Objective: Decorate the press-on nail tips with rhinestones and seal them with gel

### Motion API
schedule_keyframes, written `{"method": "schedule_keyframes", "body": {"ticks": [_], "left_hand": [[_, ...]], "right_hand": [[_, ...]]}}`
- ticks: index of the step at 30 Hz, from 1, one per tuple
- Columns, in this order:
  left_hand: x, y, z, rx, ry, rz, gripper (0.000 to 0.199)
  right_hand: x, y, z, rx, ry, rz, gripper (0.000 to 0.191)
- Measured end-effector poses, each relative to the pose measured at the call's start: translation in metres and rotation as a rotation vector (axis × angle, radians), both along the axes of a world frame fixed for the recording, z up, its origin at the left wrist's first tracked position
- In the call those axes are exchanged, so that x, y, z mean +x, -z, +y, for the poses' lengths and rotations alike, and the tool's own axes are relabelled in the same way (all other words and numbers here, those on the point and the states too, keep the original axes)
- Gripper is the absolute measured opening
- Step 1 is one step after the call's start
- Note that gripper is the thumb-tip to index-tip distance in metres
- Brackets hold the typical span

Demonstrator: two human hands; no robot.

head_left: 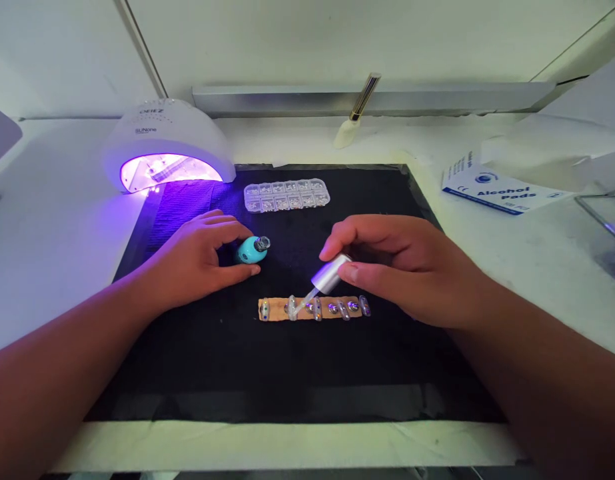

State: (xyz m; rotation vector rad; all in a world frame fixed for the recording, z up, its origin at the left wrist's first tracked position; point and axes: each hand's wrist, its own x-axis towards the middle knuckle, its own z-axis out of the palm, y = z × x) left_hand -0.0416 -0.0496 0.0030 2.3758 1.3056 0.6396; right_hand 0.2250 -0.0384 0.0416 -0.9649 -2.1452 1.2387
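My left hand [207, 257] grips a turquoise nail polish bottle [252, 250] between thumb and fingers; its neck is uncapped and tilts to the right. In my right hand [402, 267] is the silver cap of a nail polish brush [330, 275], pinched by thumb and fingers. The brush slants down to the left, its tip at a jewelled false nail [292, 308]; touching or just above, I cannot tell. Several such nails, decorated with shiny stones, stand in a row along a tan strip [277, 310], with metallic round pieces between some of them.
A white nail lamp [172, 140] glows purple at the back left. Behind the strip lies a clear compartment case [287, 195] of small stones on the black mat [237, 360]. A gold-capped bottle [354, 120] stands at the back, an alcohol pads box [507, 180] at right.
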Motion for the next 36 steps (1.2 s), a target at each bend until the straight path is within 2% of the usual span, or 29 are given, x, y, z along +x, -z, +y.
{"method": "schedule_keyframes", "body": {"ticks": [5, 13, 29, 36], "left_hand": [[0.0003, -0.0009, -0.0007, 0.003, -0.005, 0.005, 0.022], [0.0011, -0.0010, -0.0001, 0.001, -0.003, 0.011, 0.023], [0.0002, -0.0007, -0.0012, 0.001, -0.002, 0.013, 0.023], [-0.0003, -0.0022, -0.0010, -0.011, 0.001, 0.010, 0.023]], "right_hand": [[0.0006, 0.0024, 0.0012, -0.019, -0.116, 0.000, 0.007], [-0.0019, 0.0023, 0.0000, -0.057, -0.081, -0.002, 0.007], [0.0001, 0.0037, 0.0034, 0.055, -0.086, -0.019, 0.007], [-0.0001, 0.0022, 0.0043, 0.024, -0.069, -0.018, 0.008]]}}
